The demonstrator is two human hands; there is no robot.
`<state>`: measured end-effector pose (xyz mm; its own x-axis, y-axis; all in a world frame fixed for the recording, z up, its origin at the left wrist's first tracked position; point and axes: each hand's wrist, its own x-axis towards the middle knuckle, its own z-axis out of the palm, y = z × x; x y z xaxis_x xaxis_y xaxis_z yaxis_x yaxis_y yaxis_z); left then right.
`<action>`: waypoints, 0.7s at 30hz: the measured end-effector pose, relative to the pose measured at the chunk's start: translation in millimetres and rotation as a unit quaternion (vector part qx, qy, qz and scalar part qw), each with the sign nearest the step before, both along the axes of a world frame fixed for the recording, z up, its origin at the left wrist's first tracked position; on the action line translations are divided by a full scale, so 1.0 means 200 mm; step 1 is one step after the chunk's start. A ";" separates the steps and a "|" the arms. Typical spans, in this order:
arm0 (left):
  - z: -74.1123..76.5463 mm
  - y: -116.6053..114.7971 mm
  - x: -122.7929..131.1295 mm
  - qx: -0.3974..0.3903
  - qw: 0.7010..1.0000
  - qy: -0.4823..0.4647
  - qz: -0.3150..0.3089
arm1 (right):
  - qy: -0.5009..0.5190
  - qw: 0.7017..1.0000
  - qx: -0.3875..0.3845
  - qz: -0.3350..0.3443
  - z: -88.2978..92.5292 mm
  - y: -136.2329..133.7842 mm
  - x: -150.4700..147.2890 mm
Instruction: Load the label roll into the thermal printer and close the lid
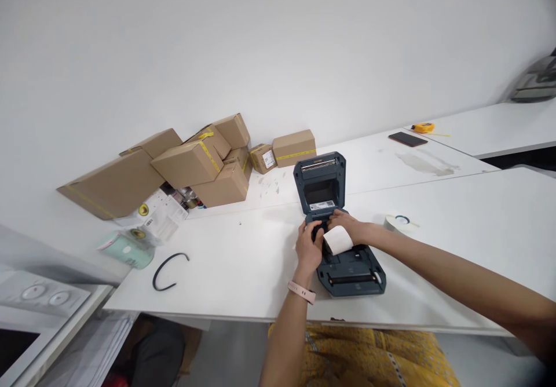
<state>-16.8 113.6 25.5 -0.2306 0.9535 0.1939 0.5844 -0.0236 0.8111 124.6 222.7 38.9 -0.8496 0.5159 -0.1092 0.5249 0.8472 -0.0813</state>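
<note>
A dark blue label printer lies open on the white table, its lid tilted up toward the wall. A white paper roll sits in the printer's bay. My left hand, with a pink watch at the wrist, has its fingers curled on the left side of the bay. From the right, my right hand reaches in, its fingers closed on the top of the roll.
Several cardboard boxes are piled at the back left by the wall. A green label roll and a black cable lie at the left. A tape roll sits right of the printer. A phone and a yellow tape measure lie further back.
</note>
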 end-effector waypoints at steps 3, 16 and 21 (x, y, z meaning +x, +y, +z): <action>-0.01 0.01 0.00 -0.008 1.000 -0.015 -0.003 | -0.012 1.000 0.010 0.001 -0.03 0.02 -0.01; -0.01 0.02 0.00 -0.012 0.999 -0.038 -0.003 | 0.038 0.999 0.030 0.004 -0.04 0.03 -0.01; -0.01 0.02 0.00 -0.010 0.999 -0.037 -0.002 | 0.090 0.995 0.035 0.026 0.04 -0.09 0.06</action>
<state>-16.7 116.8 23.7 -0.2400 0.9578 0.1581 0.5235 -0.0095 0.8520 136.8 205.4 47.2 -0.8777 0.4721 0.0818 0.4628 0.8795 -0.1103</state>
